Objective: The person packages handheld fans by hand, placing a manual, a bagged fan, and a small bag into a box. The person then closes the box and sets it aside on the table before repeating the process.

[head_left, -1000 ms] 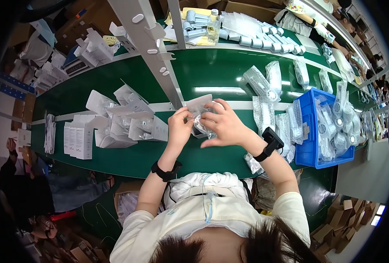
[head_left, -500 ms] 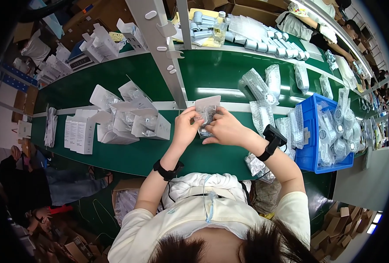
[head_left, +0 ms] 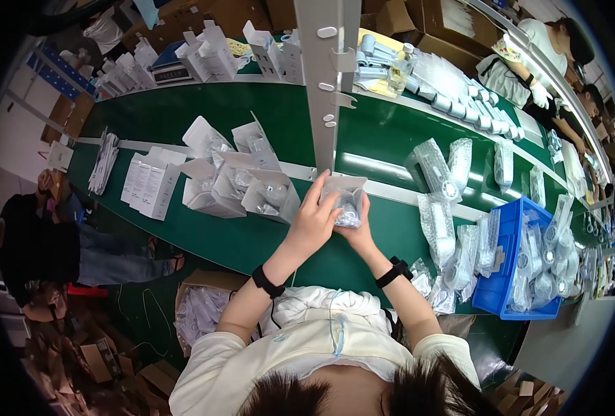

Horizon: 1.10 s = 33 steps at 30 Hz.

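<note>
A small white carton [head_left: 344, 183] with its top open stands between my hands over the green table. Inside it sits a clear-wrapped item [head_left: 349, 209] whose kind I cannot make out. My left hand [head_left: 312, 220] lies along the carton's left side, its thumb and some fingertips reaching over the opening. The right hand [head_left: 360, 234] wraps round the carton's right side and lower edge, partly hidden behind it. Just to the left are several open white cartons [head_left: 283, 201] with clear-wrapped items in them.
A blue bin [head_left: 486, 291] at the right holds bubble-wrapped grey devices [head_left: 529, 260]; more wrapped ones [head_left: 437, 222] lie beside it. Closed-up white cartons [head_left: 156, 182] and folded leaflets [head_left: 103, 163] are on the left. A metal post [head_left: 326, 90] rises just beyond my hands.
My view has swung, shifting the table rightward in the picture. The carton is now tilted toward me with its opening showing, and my right hand has moved from its top to its right side.
</note>
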Each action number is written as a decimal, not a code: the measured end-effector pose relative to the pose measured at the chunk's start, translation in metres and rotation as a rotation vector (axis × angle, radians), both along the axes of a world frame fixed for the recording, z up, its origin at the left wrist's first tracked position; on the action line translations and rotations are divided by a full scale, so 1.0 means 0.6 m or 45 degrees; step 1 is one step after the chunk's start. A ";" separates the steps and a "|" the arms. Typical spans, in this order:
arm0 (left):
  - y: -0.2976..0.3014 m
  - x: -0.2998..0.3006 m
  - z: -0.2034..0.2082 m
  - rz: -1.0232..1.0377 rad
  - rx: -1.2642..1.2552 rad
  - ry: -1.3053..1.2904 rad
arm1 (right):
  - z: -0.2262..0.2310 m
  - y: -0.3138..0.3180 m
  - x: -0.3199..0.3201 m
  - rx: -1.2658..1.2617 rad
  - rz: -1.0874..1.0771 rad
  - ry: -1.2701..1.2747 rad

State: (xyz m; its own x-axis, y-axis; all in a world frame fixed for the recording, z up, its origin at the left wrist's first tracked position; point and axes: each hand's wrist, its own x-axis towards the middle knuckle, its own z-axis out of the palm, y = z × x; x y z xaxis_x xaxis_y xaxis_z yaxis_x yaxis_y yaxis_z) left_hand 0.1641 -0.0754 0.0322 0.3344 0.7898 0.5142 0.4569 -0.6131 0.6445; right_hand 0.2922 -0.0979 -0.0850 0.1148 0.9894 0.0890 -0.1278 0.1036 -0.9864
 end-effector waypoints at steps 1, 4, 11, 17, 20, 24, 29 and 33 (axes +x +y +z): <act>-0.008 -0.019 0.026 0.067 0.095 -0.006 | 0.001 0.008 -0.018 0.005 0.026 0.005; 0.005 -0.141 0.065 0.513 0.402 -0.017 | 0.009 0.027 -0.072 0.130 -0.096 -0.517; 0.135 -0.602 -0.072 1.287 -0.002 0.459 | 0.018 0.048 -0.131 0.083 -0.132 -0.373; 0.264 -0.643 -0.192 1.274 -0.683 1.174 | -0.005 0.091 -0.169 0.098 -0.215 -0.551; 0.236 -0.772 -0.279 1.246 -0.608 1.066 | 0.022 0.082 -0.177 0.198 -0.032 -0.531; 0.225 -0.752 -0.239 1.340 -0.412 0.876 | 0.071 0.075 -0.042 0.444 -0.058 -0.698; 0.043 -0.639 -0.068 1.481 0.131 0.038 | 0.080 0.179 0.226 0.143 -0.832 -1.733; -0.095 -0.465 0.014 0.722 -0.264 -0.427 | -0.040 0.219 0.349 -1.047 -0.321 -1.992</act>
State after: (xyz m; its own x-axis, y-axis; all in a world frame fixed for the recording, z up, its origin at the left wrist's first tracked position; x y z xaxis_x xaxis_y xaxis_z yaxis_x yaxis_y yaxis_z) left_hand -0.1146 -0.1326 0.0406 -0.3104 0.8887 0.3374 0.4263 -0.1871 0.8850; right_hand 0.5013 0.0335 -0.1090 0.5566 0.8048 -0.2064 0.8262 -0.5623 0.0353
